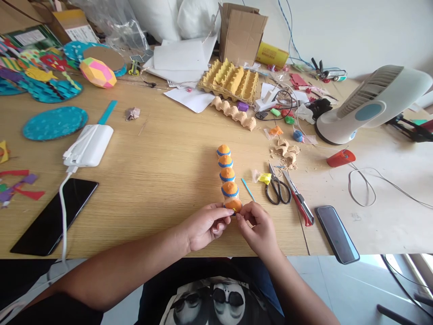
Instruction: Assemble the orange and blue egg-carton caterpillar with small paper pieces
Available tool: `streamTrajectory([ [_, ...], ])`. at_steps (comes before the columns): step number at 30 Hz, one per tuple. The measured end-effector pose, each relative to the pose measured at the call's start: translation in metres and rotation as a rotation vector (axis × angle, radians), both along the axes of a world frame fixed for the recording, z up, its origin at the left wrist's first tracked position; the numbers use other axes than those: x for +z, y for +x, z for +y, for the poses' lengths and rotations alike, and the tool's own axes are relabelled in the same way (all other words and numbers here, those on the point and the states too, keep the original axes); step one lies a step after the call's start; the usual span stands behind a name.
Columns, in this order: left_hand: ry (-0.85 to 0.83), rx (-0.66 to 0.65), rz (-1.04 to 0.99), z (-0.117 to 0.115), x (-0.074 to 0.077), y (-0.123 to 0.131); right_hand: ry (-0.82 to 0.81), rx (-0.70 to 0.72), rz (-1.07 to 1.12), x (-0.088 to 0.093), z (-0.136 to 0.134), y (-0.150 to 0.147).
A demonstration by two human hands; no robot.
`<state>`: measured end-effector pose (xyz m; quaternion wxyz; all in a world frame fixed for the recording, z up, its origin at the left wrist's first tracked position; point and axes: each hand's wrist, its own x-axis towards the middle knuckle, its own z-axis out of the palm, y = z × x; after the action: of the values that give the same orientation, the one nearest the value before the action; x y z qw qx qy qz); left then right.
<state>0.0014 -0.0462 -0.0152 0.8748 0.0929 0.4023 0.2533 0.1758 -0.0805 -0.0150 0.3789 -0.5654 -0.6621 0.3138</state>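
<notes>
An egg-carton strip (pixel 228 174) lies pointing away from me on the table, its several bumps topped with orange and ringed with blue bands. My left hand (pixel 208 225) holds its near end, thumb on the nearest bump and fingers curled below. A small yellow bit (pixel 234 210) shows on that bump. My right hand (pixel 257 227) is closed at the same end, thumb and index finger pinched together at the bump's right side; what lies between them is hidden. Just right of the strip is a thin blue strip (pixel 248 189).
Black-handled scissors (pixel 278 188), a red utility knife (pixel 300 201) and a phone (pixel 337 234) lie at right. A white fan (pixel 365 101) stands farther back. Yellow egg trays (pixel 230 81) sit behind. A power bank (pixel 88 145) and a black tablet (pixel 54 216) are at left.
</notes>
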Motion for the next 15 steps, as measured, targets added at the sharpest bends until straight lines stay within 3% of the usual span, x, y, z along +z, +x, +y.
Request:
streamTrajectory([
  [4,-0.006,-0.003,-0.011,-0.0006,-0.0009,-0.0004,0.147,0.016,-0.100,-0.0070,-0.0031,0.0023],
  [15,0.001,-0.008,-0.004,-0.0024,-0.0022,-0.0006,0.133,0.015,-0.164,-0.0073,-0.0031,0.0013],
])
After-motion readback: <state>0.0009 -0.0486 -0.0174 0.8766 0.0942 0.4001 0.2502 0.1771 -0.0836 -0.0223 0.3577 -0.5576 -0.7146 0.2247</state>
